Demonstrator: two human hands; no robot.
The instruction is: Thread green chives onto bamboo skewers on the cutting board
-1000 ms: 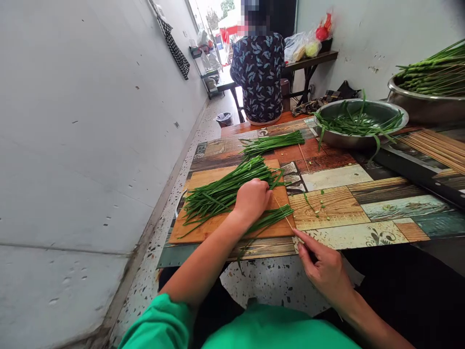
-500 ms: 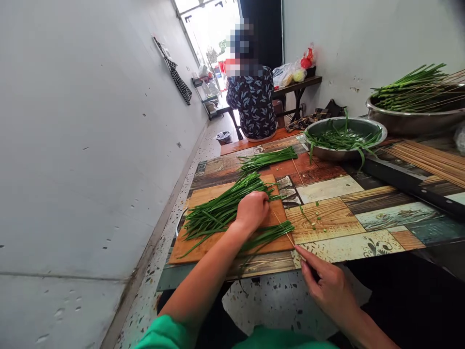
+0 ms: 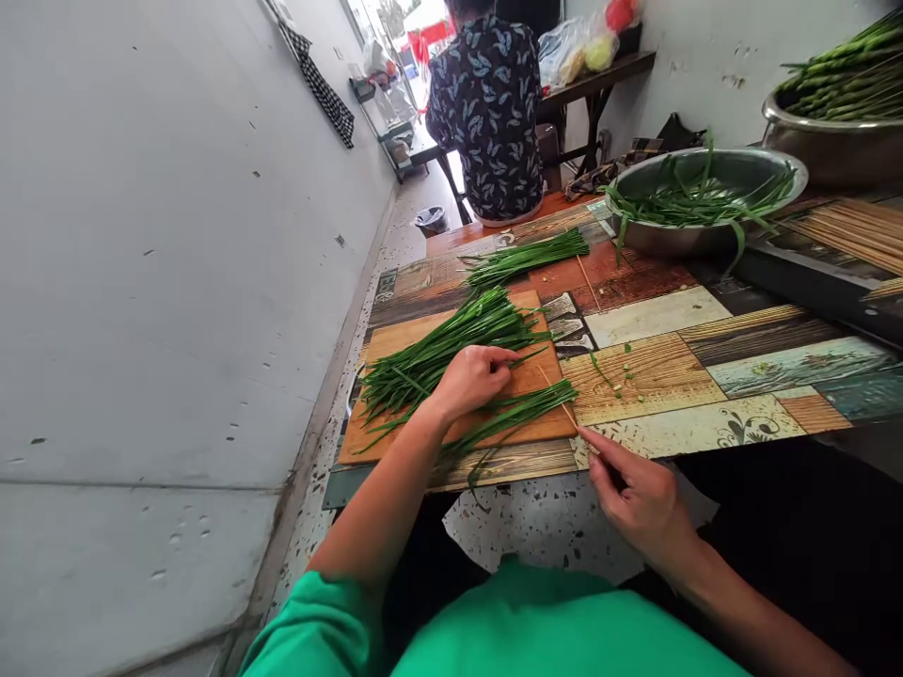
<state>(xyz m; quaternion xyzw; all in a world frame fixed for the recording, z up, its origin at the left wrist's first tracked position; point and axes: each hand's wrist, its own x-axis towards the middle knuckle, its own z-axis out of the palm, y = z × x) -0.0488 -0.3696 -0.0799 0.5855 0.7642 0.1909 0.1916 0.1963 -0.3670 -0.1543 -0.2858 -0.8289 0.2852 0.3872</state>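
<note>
My right hand pinches the lower end of a thin wooden skewer at the table's front edge. The skewer runs through the root ends of a small row of garlic chives along the near side of a wooden cutting board. Over the board, my left hand is closed, with a green chive stem poking out past its fingertips. Just beyond that hand lies a larger loose heap of garlic chives.
Behind the board lies a bundle of chives on a skewer. To the right are a steel bowl of chive pieces, a large black-handled knife, loose skewers and a bigger steel basin. A person sits ahead, facing away.
My left hand has drawn back from the heap toward me, a chive stem at its fingertips. The right hand keeps its hold on the skewer. The view has tipped downward.
</note>
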